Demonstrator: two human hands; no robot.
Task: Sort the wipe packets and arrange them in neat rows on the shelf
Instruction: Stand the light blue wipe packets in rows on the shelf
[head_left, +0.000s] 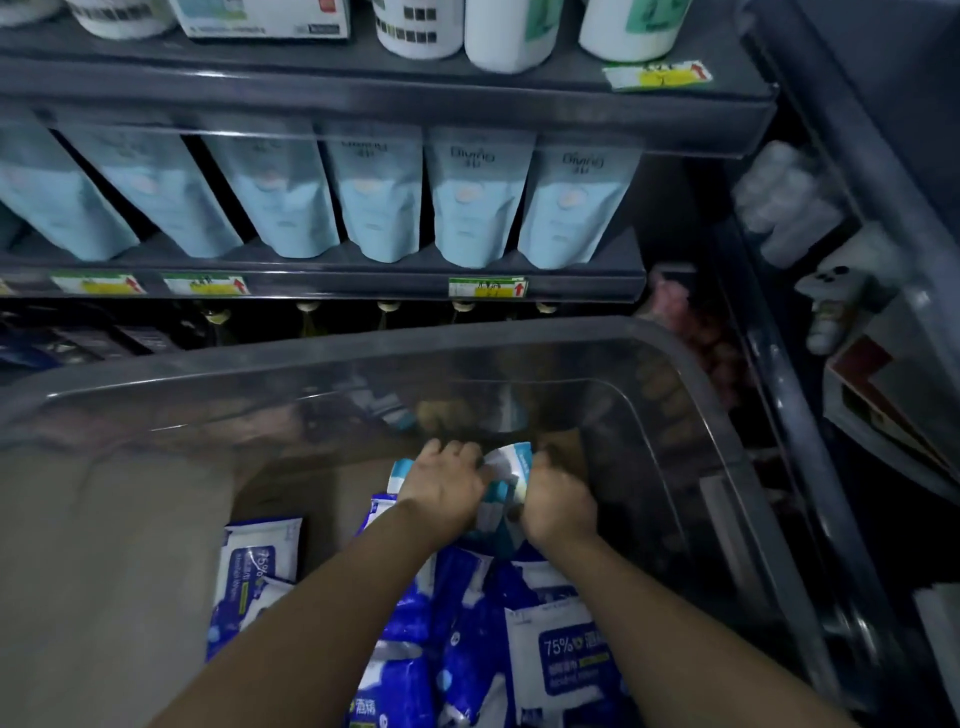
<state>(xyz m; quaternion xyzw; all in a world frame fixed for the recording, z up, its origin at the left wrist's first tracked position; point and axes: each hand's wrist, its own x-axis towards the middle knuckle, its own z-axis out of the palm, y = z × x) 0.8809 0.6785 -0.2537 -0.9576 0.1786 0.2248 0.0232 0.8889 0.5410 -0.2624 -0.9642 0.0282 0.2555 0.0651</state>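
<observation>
Two bare forearms reach up from the bottom of the frame into a clear plastic bin (363, 358) that fills the lower half of the picture. Nearest the camera, at the bottom centre, a loose heap of wipe packets (566, 660) lies in the bin. They are dark blue and white, overlap at all angles, and some are printed with "75%". One more single packet (257, 566) of the same kind lies a little apart at the lower left, also inside the bin.

Just beyond the heap, at the centre of the frame, the left hand (441, 488) and the right hand (558, 506) close from either side on a small bunch of pale-blue packets (511, 467). Their fingers curl round it so that it is clamped between them, and its top end sticks up past the knuckles. How many packets the bunch holds cannot be told. The bin's glossy far wall dimly mirrors the hands.

Past the rim, across the middle of the frame, runs a dark shelf (322, 260) with yellow-and-green price labels (488, 287) on its edge. It holds a row of light-blue pouches (467, 202) standing side by side. On the upper shelf (415, 93), at the top edge, stand white bottles (511, 36). At the right edge a neighbouring rack (883, 171) carries blurred white goods
</observation>
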